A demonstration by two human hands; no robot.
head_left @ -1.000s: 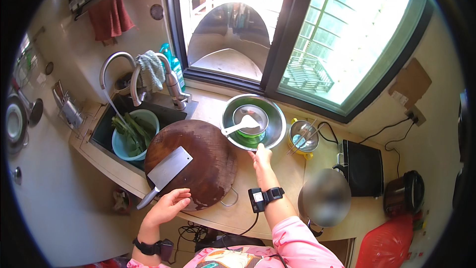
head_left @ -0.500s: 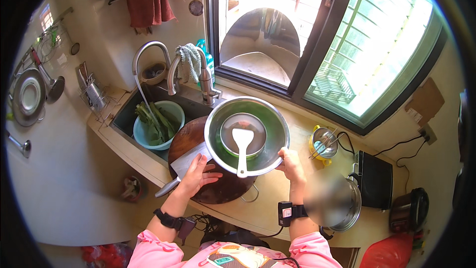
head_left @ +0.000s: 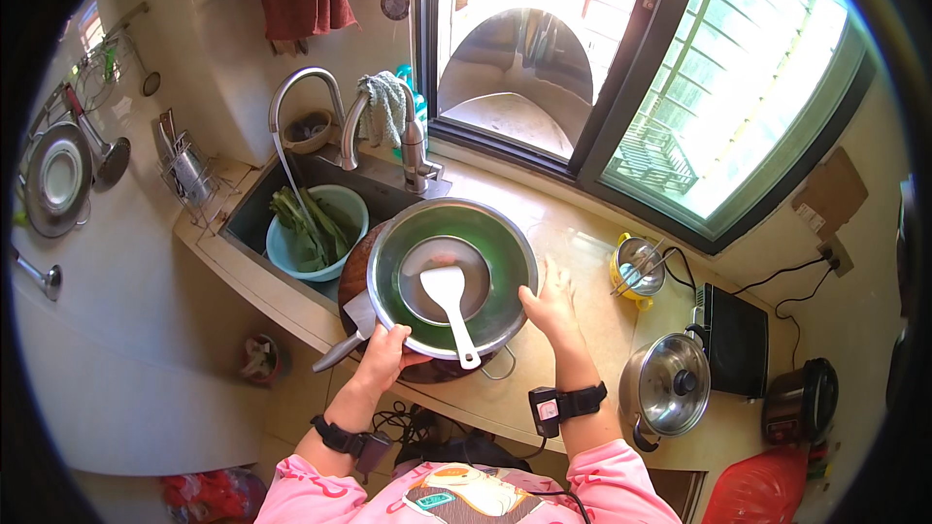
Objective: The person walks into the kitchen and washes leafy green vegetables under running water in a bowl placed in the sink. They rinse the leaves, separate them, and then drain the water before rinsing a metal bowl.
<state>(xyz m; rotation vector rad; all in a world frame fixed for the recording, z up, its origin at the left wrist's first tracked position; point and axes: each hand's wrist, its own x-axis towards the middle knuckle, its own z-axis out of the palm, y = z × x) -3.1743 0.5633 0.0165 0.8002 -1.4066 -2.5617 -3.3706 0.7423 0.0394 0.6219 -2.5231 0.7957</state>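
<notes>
A wide stainless steel bowl (head_left: 512, 243) is over the round wooden cutting board (head_left: 355, 267), hiding most of it. Inside lie a smaller round metal dish (head_left: 413, 291) and a white rice paddle (head_left: 445, 296), its handle crossing the near rim. My left hand (head_left: 385, 359) grips the bowl's near-left rim. My right hand (head_left: 555, 306) is at the right rim, fingers stretched out and thumb by the edge; whether it touches is unclear. A cleaver (head_left: 340, 352) sticks out at the left, its blade partly covered.
Water runs from the faucet (head_left: 301, 78) into a light-blue basin (head_left: 348, 204) of leafy greens in the sink (head_left: 254, 215). To the right are a yellow-handled cup (head_left: 638, 267), a lidded steel pot (head_left: 660, 388), a black cooktop (head_left: 735, 340) and a dark cooker (head_left: 798, 403).
The steel bowl, with the dish and paddle in it, has shifted left over the cutting board and cleaver. My left hand has closed on its rim; my right hand's fingers have straightened.
</notes>
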